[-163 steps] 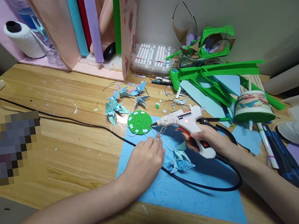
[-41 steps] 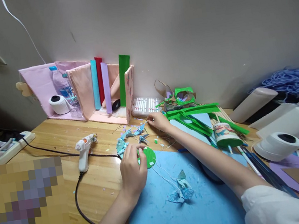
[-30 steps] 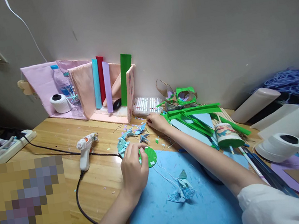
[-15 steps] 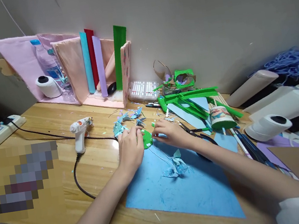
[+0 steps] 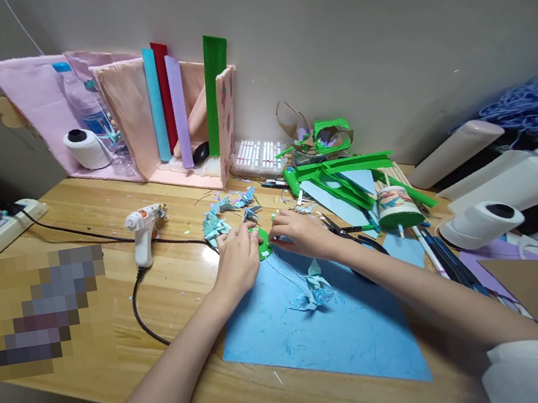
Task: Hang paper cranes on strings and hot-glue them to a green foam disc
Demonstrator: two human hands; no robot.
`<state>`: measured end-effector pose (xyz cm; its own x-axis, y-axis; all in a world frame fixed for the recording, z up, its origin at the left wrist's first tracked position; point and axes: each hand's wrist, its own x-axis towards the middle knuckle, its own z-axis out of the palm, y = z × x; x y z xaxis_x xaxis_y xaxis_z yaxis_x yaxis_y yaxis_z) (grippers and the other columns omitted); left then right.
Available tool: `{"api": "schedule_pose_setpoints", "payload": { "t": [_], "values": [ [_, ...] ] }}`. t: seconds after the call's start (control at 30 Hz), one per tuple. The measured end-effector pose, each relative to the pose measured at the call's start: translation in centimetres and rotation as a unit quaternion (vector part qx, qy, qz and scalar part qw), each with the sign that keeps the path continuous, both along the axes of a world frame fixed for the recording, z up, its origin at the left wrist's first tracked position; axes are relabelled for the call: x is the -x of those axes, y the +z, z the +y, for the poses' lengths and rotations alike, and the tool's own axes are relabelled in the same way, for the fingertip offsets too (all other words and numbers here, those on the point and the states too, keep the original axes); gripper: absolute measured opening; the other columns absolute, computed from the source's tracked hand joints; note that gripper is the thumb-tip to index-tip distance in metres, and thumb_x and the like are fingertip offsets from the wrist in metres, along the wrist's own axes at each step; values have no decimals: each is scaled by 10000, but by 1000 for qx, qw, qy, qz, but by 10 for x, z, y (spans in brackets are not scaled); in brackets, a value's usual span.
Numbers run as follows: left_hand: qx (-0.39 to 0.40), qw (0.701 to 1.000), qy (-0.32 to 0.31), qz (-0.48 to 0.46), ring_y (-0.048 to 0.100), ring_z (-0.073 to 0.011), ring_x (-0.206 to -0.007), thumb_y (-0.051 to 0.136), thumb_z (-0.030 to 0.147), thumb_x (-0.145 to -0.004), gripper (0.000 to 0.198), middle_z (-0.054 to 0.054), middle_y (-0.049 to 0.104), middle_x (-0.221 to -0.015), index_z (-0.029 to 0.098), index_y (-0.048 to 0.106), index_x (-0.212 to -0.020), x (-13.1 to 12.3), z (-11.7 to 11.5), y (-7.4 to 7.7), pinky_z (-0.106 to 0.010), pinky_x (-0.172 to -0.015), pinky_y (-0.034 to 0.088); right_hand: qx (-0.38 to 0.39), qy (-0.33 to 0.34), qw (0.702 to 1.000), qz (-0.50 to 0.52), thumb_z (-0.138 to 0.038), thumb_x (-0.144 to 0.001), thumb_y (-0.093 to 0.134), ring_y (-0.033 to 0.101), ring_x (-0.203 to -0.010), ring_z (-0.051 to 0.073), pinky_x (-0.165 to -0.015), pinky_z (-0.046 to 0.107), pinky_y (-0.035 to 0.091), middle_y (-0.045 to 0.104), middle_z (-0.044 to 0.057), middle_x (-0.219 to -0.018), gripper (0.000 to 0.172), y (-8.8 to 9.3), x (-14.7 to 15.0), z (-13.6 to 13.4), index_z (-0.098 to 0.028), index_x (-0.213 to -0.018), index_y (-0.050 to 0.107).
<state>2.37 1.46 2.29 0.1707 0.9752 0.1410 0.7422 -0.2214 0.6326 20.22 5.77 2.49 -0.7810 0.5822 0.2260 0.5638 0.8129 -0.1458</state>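
Note:
A small green disc (image 5: 265,249) lies at the top edge of a blue sheet (image 5: 321,348). My left hand (image 5: 237,256) holds the disc from the left, its fingers bent over it. At the disc's right edge my right hand (image 5: 298,232) has thumb and fingertips pinched together; what is between them is too small to make out. White strings (image 5: 286,269) run from the disc down to blue and pale green folded paper cranes (image 5: 312,295) on the sheet. More folded blue paper cranes (image 5: 215,225) lie just beyond my left hand.
A white glue gun (image 5: 143,237) with a black cord stands left of my hands. Black-handled scissors (image 5: 374,244) lie by my right forearm. Beyond are green strips (image 5: 344,165), a paper cup (image 5: 398,206) and a marker box (image 5: 257,155). A white roll (image 5: 482,223) lies at right.
The whole view has shifted slightly. My right fingers have drawn a little closer to the disc's edge, while my left hand stays on the disc. The cranes have turned a little.

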Motion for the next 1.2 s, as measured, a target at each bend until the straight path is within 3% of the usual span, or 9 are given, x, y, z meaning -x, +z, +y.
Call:
{"api": "schedule_pose_setpoints", "payload": {
  "t": [0.23,0.63,0.83,1.2],
  "values": [
    [3,1000,-1,-1,525,-210,-1023,294,265,-944,277,-33,683,-961,192,515,-1093,0,0,1,-403,-889,274,-12,12,1000,-26,-202,-827,574,453,-755,178,-605,260,345,591,62,-790,77,0,1,1,-172,-823,645],
    [-2,1000,-5,13,532,-209,-981,273,263,-945,282,-39,672,-941,195,524,-1052,0,-1,0,-378,-860,289,7,26,998,-57,-173,-831,566,483,-819,182,-615,254,341,604,65,-839,120,12,-3,-1,-190,-882,674],
    [-1,1000,-7,18,532,-214,-991,275,265,-945,276,-45,666,-964,193,529,-1027,-1,-2,0,-385,-866,289,9,37,997,-61,-176,-827,572,482,-780,171,-633,260,331,607,57,-813,122,9,-2,0,-197,-856,688],
    [-2,999,-10,30,531,-223,-990,281,256,-938,273,-57,659,-946,187,538,-999,0,-2,0,-397,-873,307,42,1,999,-31,-157,-782,611,496,-783,160,-623,241,330,585,51,-825,93,9,-1,3,-178,-859,659]
  ]
}}
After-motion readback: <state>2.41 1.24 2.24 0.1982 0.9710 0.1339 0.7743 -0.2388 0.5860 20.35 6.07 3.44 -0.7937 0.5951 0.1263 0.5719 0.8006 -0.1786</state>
